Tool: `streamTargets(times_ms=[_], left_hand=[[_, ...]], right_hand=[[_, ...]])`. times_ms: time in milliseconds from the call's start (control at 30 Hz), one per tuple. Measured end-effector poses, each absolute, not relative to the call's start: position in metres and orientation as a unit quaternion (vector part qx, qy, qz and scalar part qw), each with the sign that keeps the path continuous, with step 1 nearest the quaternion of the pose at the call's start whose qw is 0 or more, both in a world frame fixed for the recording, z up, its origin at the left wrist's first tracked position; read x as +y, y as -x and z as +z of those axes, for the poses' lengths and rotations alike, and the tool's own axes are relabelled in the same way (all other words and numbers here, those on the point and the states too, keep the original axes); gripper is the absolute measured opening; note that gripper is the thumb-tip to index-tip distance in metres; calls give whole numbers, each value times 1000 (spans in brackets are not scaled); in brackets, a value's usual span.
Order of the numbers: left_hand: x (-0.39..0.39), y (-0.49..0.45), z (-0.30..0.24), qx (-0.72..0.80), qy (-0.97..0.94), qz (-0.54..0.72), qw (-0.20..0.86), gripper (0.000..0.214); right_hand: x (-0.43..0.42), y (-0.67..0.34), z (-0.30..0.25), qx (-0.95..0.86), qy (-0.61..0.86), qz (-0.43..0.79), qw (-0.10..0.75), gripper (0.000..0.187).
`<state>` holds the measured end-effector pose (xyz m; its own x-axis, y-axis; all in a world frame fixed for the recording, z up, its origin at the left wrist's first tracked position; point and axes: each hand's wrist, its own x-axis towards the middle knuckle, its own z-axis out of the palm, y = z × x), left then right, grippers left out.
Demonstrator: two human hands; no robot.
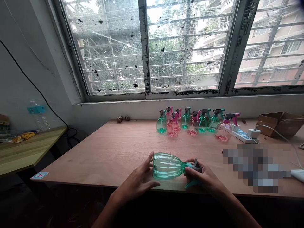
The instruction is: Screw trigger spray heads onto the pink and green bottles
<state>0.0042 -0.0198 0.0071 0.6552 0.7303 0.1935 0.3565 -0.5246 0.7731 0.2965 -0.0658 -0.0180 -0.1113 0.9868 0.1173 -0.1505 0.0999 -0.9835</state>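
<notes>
Window (147, 47) panes with peeling frames fill the wall far beyond the fingertips, and below them the plywood tabletop (114, 148) runs from that wall back to the person's wrists. A cardboard box (280, 123) sits well off past the right fingers, with a power strip (242, 134) nearer in. A row of spray bottles (194, 123), green and pink, stands upright well beyond both sets of fingertips. Between the two hands the green bottle (167, 166) lies on its side, at the near edge of the table, base toward the left fingers and neck toward the right. The left hand (137, 182) cups the base, its fingers (148, 160) spread over the top of it and the thumb under the lower curve. The right hand (206, 179) closes around the spray head (196, 167), fingers (190, 172) curled and pinching at the collar, the teal trigger poking out below them. This looks like work at the neck joint, the head being turned on its thread; which way cannot be told. Any further turn calls for the left fingers to brace the slick body while the right ones twist squarely at the collar.
</notes>
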Motion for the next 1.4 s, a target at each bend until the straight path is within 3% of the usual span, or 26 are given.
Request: streamTargets(times_ms=[233, 433, 600, 833, 1067, 1267, 1400], left_hand=[[-19, -5, 8, 315, -846, 269, 337, 86], [-19, -5, 6, 351, -838, 250, 336, 105], [-18, -5, 7, 340, -856, 265, 284, 88], [-20, -4, 8, 333, -851, 247, 323, 101], [-20, -4, 7, 329, -854, 260, 308, 88], [-20, -4, 7, 345, -840, 244, 340, 107], [-18, -3, 5, 337, -847, 256, 321, 93]], right_hand=[[-65, -297, -18, -526, 405, 528, 530, 42], [-66, -297, -17, -526, 408, 530, 525, 42], [-65, -297, -17, -527, 411, 525, 527, 43], [-65, -296, -18, -522, 401, 536, 528, 42], [-65, -296, -15, -515, 402, 540, 530, 43], [-65, -296, -16, -514, 393, 544, 534, 41], [-64, -296, -17, -516, 391, 543, 534, 40]])
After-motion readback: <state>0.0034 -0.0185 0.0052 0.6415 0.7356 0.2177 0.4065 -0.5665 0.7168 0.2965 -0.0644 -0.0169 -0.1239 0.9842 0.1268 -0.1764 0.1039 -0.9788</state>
